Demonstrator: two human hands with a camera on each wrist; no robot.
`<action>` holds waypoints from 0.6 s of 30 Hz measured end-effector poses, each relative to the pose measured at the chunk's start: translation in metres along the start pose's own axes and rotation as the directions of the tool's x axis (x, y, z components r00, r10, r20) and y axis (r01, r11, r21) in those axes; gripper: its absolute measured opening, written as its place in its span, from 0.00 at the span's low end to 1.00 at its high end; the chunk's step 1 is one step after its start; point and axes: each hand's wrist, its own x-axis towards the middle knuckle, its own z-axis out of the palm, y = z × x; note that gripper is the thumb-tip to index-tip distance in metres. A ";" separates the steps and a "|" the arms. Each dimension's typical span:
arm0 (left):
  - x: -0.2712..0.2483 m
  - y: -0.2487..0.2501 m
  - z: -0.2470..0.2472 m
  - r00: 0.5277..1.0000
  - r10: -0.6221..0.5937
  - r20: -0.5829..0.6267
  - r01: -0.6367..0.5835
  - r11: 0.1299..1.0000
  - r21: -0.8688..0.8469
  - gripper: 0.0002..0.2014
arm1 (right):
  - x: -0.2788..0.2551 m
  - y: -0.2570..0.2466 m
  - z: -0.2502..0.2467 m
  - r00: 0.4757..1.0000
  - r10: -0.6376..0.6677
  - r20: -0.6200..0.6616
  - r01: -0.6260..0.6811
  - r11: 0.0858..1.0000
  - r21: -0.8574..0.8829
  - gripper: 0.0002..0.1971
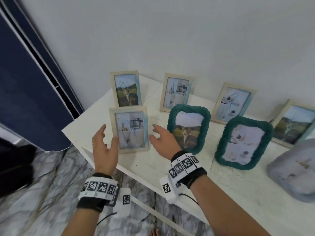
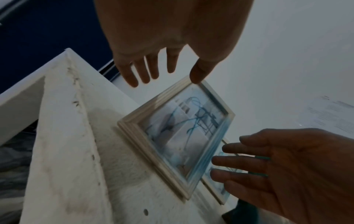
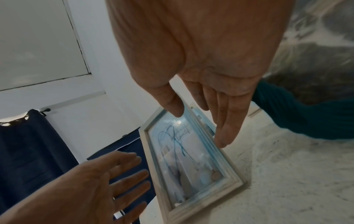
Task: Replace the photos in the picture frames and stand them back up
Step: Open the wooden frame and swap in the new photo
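A pale wooden picture frame (image 1: 130, 130) (image 2: 178, 136) (image 3: 184, 159) stands upright near the front left corner of the white table (image 1: 153, 169). It holds a photo of a room scribbled over in blue. My left hand (image 1: 104, 145) (image 2: 162, 45) is open at the frame's left side, and its thumb (image 2: 197, 74) is at the frame's edge. My right hand (image 1: 161, 138) (image 3: 201, 60) is open just off the frame's right side, fingers straight. Neither hand grips the frame.
Several more frames stand behind and to the right: wooden ones (image 1: 126, 89) (image 1: 175, 92) (image 1: 233, 103) (image 1: 294, 123) and two teal ones (image 1: 188, 128) (image 1: 243, 142). A grey padded object (image 1: 294, 169) lies at the far right. A dark blue curtain (image 1: 25, 92) hangs left of the table.
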 end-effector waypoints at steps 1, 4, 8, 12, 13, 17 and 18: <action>0.004 -0.003 0.001 0.998 -0.041 0.037 0.041 0.999 -0.006 0.26 | 0.006 -0.002 0.003 1.000 0.006 0.015 -0.006 1.000 -0.003 0.28; 0.008 -0.007 0.005 0.989 -0.089 0.115 0.093 0.995 -0.031 0.24 | 0.016 -0.004 0.010 0.999 -0.012 0.038 0.011 1.000 0.024 0.23; -0.002 0.004 0.005 0.992 -0.064 0.104 0.066 0.998 -0.015 0.23 | 0.011 -0.002 0.009 0.999 -0.037 -0.023 0.038 0.997 0.063 0.19; -0.020 0.023 -0.006 0.994 0.031 0.108 -0.035 0.999 0.035 0.17 | -0.012 0.013 -0.007 0.989 -0.059 -0.135 0.078 0.987 0.138 0.15; -0.026 0.027 -0.007 0.992 0.051 0.118 -0.056 0.997 0.044 0.15 | -0.021 0.018 -0.014 0.983 -0.078 -0.168 0.105 0.982 0.158 0.11; -0.057 0.045 -0.001 0.957 0.075 0.280 -0.082 0.997 0.014 0.12 | -0.070 0.036 -0.045 0.964 -0.066 -0.258 0.167 0.905 0.391 0.04; -0.069 0.052 0.007 0.940 0.072 0.332 -0.074 0.997 -0.007 0.13 | -0.086 0.045 -0.054 0.965 -0.029 -0.259 0.153 0.868 0.472 0.06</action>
